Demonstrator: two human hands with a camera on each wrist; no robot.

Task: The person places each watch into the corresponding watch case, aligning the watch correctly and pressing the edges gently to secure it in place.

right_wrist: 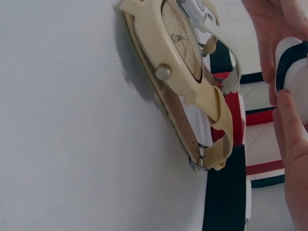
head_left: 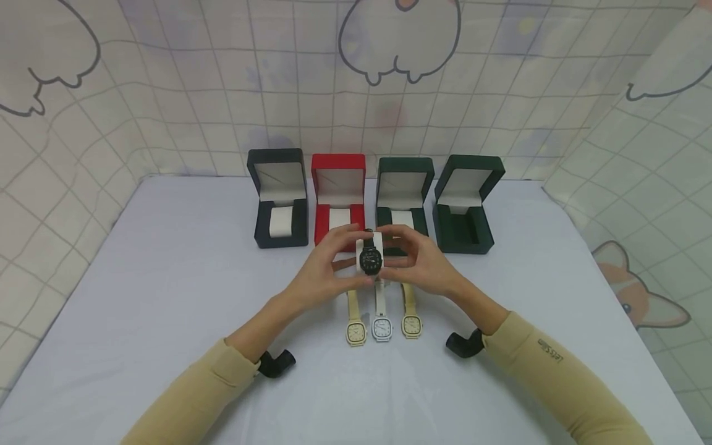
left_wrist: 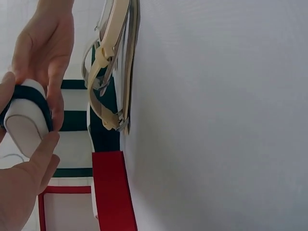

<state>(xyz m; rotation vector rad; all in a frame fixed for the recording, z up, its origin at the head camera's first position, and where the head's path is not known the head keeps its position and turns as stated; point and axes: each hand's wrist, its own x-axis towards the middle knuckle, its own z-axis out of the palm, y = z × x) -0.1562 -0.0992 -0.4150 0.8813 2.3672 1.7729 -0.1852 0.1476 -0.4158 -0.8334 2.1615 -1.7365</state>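
Observation:
Both hands hold a white cushion with a black wristwatch strapped around it, above the table in front of the boxes. The left hand grips it from the left, thumb low and fingers at the top. From the right, the right hand grips the other side, its fingertips close to the dark strap. Below the hands lie a cream watch, a white watch and a yellowish watch, side by side with buckled straps.
Lidded boxes stand open along the back: a dark one and a red one with white cushions, a green one partly behind the right hand, and another green box showing its dark inside. A patterned cloth hangs behind.

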